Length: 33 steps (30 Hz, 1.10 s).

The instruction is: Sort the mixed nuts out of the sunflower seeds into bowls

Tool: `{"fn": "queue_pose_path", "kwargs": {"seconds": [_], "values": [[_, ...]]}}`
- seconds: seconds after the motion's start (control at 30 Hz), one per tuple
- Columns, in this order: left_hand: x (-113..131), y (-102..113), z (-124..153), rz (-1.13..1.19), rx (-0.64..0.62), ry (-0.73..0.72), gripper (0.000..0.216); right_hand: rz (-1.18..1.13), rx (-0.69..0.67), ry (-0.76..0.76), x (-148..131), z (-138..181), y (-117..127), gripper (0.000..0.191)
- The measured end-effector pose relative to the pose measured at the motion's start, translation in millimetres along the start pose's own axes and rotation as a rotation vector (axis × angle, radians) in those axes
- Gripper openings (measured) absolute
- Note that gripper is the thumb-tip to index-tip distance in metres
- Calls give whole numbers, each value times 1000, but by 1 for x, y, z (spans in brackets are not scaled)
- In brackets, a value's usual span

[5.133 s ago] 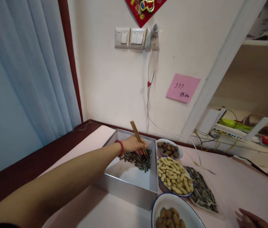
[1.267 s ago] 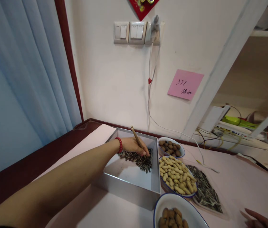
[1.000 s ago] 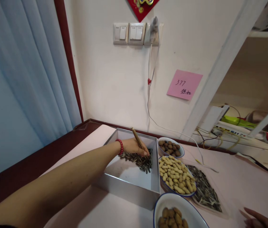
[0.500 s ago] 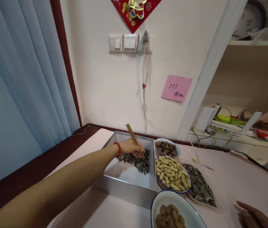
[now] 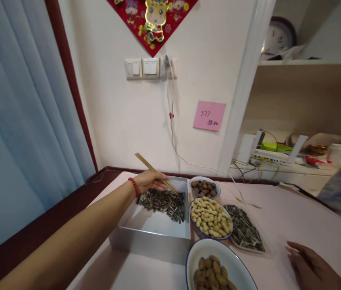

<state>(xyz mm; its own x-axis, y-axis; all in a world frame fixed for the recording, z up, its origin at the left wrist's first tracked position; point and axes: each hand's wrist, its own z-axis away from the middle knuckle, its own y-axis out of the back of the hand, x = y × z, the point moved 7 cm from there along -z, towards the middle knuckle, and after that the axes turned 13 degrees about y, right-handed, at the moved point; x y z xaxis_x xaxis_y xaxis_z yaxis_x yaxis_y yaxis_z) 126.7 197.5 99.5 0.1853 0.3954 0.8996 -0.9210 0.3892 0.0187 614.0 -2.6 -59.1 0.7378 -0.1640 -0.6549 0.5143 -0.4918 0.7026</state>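
Note:
My left hand [image 5: 150,181], with a red bead bracelet [image 5: 134,187] on its wrist, is closed around a pair of wooden chopsticks [image 5: 145,161]. It is over a silver-grey box [image 5: 149,245]. The chopsticks slant down to the right, their tips at the striped sunflower seeds [image 5: 170,204] heaped along the box's back and right side. Whether a seed is pinched between the tips cannot be made out. At the lower right, my right hand [image 5: 311,262] lies by the table with its fingers stretched out, holding nothing. Nearest to it is a clear tray [image 5: 269,249] of sunflower seeds [image 5: 244,228].
Right of the box stand a bowl of round brown nuts [image 5: 203,188], a bowl of peanuts [image 5: 209,217] and, in front, a white blue-rimmed bowl [image 5: 233,262] with brown almond-like nuts [image 5: 211,274]. A white cable [image 5: 205,166] runs from the wall onto the pink-covered table [image 5: 291,217].
My left hand has shifted toward the back of the box, and the chopsticks now lie at a flatter slant. The view has tilted up and turned slightly right. My right hand stays outstretched.

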Motion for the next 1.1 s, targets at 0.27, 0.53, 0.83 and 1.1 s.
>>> {"fn": "queue_pose_path", "kwargs": {"seconds": [0.27, 0.53, 0.83, 1.1], "values": [[67, -40, 16, 74, -64, -53, 15, -12, 92, 33, -32, 6, 9, 51], [72, -185, -23, -154, -228, -49, 9, -48, 118, 76, -48, 9, 11, 49], [57, -224, -28, -297, -258, -107, 18, -37, 116, 95, -53, 11, 11, 47], [94, -124, 35, -97, -80, -269, 17, 6, 127, 90, -42, 9, 13, 50]]}}
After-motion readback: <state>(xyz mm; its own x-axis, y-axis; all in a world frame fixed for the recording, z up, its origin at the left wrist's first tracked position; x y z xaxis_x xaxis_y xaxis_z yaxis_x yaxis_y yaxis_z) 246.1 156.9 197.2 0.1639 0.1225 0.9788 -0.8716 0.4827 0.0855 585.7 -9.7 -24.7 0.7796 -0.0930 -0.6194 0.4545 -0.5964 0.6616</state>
